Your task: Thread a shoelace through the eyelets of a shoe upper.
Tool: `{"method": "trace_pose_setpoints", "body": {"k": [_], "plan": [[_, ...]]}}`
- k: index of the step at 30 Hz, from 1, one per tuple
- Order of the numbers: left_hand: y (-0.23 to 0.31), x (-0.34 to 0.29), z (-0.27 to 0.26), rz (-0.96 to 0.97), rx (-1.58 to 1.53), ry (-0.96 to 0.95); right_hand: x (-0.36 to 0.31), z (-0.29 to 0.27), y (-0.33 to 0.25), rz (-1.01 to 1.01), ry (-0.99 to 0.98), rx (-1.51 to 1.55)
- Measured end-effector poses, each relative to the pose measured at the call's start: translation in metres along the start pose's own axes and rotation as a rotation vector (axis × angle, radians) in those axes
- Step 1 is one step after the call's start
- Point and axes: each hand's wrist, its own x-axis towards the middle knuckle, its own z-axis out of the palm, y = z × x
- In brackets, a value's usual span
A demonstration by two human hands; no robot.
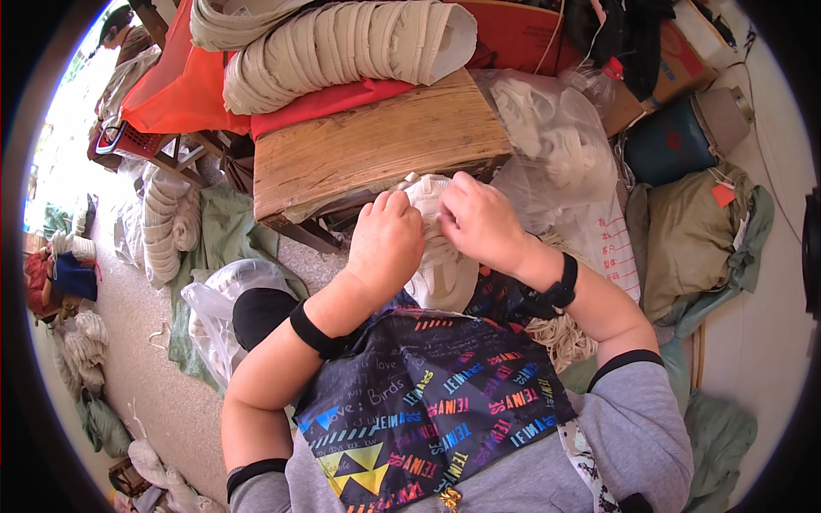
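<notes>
A cream shoe upper (442, 272) stands over my lap, its top end against the front edge of a wooden bench (385, 141). My left hand (386, 244) is closed at the upper's left edge, with curled fingers that hide what lies inside them. From the other side, my right hand (486, 221) pinches at the upper's lacing area, thumb and fingers together. Whether a lace runs between the fingers is too small to tell. Beside my right forearm, a bundle of cream laces (562, 340) hangs near my dark printed apron (428, 402).
A long nested stack of cream uppers (342, 53) lies on red cloth on the bench. To the right are a clear plastic bag (556, 162) of uppers, a dark blue container (671, 145) and an olive sack (693, 244). At left, a white plastic bag (227, 299) rests on green cloth.
</notes>
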Motion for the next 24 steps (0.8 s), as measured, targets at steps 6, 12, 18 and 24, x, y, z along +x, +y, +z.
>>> {"method": "trace_pose_setpoints", "body": {"k": [6,12,18,24], "plan": [[-0.006,-0.006,-0.005,-0.09,-0.197,0.051,0.001,-0.002,-0.014,0.13,0.019,-0.051],[-0.007,-0.005,-0.004,-0.113,-0.26,0.057,-0.01,-0.007,-0.013,0.115,-0.117,-0.041],[-0.008,-0.005,0.011,-0.139,-0.342,0.119,-0.013,-0.004,-0.014,0.166,-0.082,-0.024],[-0.006,-0.008,0.002,-0.155,-0.262,0.117,-0.012,-0.003,-0.011,0.168,-0.092,0.058]]}}
